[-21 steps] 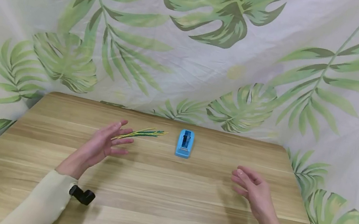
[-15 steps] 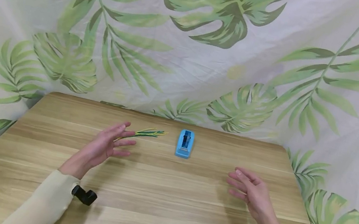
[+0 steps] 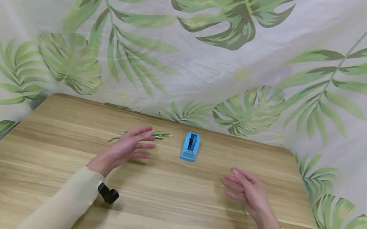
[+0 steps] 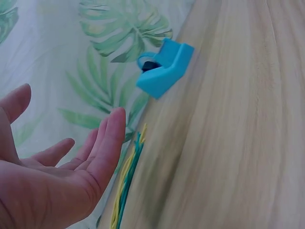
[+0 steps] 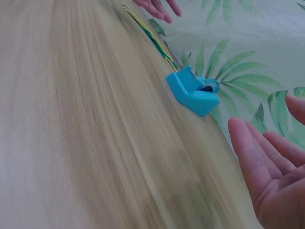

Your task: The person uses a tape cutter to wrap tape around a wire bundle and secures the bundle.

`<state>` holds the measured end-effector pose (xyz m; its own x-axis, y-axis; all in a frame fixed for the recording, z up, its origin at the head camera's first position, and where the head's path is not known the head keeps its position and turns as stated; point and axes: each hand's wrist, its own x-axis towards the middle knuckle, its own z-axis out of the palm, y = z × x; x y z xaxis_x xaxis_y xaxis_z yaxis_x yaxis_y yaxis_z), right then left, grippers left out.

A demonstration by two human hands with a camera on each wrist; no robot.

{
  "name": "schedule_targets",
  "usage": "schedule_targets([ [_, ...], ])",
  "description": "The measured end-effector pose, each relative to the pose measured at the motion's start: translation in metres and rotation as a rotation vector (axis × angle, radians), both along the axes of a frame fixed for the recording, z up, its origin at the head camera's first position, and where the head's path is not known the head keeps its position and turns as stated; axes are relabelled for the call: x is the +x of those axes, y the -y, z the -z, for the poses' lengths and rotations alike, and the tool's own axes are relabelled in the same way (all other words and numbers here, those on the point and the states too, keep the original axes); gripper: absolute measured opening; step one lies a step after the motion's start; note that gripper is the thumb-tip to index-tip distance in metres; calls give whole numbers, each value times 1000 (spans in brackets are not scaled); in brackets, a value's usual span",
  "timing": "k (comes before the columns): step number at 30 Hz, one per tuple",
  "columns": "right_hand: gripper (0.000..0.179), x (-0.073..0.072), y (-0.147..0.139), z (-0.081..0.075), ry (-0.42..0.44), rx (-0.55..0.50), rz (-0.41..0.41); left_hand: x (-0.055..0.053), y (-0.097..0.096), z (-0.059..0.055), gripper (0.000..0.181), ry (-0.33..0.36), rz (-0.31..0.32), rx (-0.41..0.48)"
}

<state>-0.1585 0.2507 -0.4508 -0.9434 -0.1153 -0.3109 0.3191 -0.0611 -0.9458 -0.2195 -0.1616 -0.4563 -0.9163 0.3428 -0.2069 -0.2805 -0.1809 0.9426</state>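
Note:
A blue tape dispenser (image 3: 189, 155) stands near the back of the table, between my two hands. To its left lies a bundle of thin yellow and green wires (image 3: 163, 136), also seen in the left wrist view as long strands (image 4: 128, 176). My left hand (image 3: 125, 148) hovers in front of the bundle with fingers spread, hiding its middle from the head camera; it holds nothing. Right of the dispenser, my right hand (image 3: 248, 191) is held in the air, fingers loosely extended, palm facing inward and holding nothing. Both hands are apart from the dispenser.
The wood-grain tabletop (image 3: 166, 210) extends toward me. A pale cloth with green leaf prints (image 3: 191, 71) hangs behind its back edge and down the sides. Each sleeve carries a small black wrist device, such as the left one (image 3: 108, 193).
My left hand has moved right, covering more of the wires' middle and uncovering their left end. The right hand has shifted slightly left. The wires and dispenser stay put on the table.

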Motion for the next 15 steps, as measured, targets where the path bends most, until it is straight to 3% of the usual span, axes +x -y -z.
schedule_targets([
  [15,61,-22,38,9,0,-9,-31,-32,-54,12,66,26,64,-65],
])
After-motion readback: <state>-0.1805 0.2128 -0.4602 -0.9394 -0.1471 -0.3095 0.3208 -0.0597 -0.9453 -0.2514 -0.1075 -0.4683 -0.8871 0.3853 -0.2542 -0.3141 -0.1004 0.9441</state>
